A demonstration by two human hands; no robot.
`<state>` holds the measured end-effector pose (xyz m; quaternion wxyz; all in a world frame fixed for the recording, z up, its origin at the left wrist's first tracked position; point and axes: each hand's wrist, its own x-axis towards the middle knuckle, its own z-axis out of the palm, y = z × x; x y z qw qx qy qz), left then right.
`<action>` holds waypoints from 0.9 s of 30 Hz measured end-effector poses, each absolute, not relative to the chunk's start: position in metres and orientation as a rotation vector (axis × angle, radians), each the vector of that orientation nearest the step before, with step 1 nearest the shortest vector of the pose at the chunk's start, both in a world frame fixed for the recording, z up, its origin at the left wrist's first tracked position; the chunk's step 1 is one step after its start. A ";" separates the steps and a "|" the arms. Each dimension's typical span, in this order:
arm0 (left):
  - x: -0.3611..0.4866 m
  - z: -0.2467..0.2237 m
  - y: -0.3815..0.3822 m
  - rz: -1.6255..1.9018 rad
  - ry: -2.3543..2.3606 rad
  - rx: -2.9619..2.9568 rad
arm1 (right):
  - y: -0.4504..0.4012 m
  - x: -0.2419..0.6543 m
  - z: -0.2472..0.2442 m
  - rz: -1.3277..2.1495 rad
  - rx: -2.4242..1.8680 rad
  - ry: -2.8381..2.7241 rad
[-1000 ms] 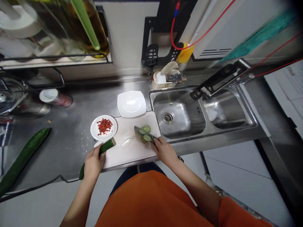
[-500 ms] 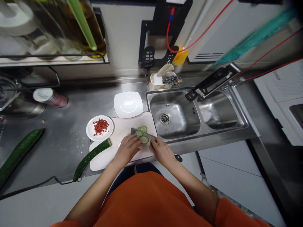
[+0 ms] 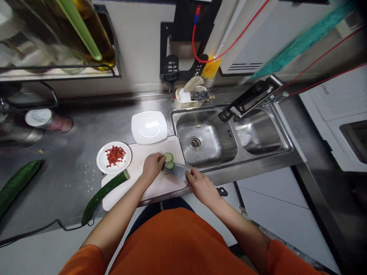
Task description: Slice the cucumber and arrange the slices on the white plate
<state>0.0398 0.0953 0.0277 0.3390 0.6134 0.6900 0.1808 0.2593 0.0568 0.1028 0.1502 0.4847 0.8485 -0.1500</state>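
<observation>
My right hand (image 3: 202, 185) is closed on the knife (image 3: 178, 171), whose blade points left over the white cutting board (image 3: 143, 187). The black end of its handle shows right of my wrist. My left hand (image 3: 153, 165) has its fingers pinched at the edge of some cucumber slices (image 3: 168, 157) by the blade's tip. A cut cucumber (image 3: 104, 194) rests partly on the board's left side. Behind the board are a white plate with chopped red pieces (image 3: 115, 156) and a squarish white plate (image 3: 149, 127).
A double sink (image 3: 209, 139) with a black faucet (image 3: 243, 100) lies to the right. Another cucumber (image 3: 18, 183) and a lidded jar (image 3: 48, 120) are on the left. Bottles (image 3: 86, 34) stand on the rack above.
My left hand has drawn its spread fingers together at the slices. The knife blade is more exposed, and the slices sit near its tip. The camera view has shifted slightly right.
</observation>
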 end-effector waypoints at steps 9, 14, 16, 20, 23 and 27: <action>0.045 0.039 0.099 0.558 1.695 1.238 | 0.055 0.276 0.121 -0.330 1.362 2.406; 0.058 0.054 0.087 0.430 1.406 1.364 | 0.060 0.269 0.117 -0.316 1.312 2.404; 0.061 0.055 0.085 0.392 1.428 1.499 | 0.062 0.269 0.117 -0.317 1.314 2.387; 0.059 0.047 0.092 0.387 1.495 1.648 | 0.062 0.271 0.121 -0.354 1.332 2.368; 0.054 0.039 0.098 0.405 1.548 1.602 | 0.058 0.274 0.126 -0.432 1.370 2.358; 0.038 0.031 0.088 0.557 1.691 1.425 | 0.047 0.278 0.132 -0.699 1.418 2.267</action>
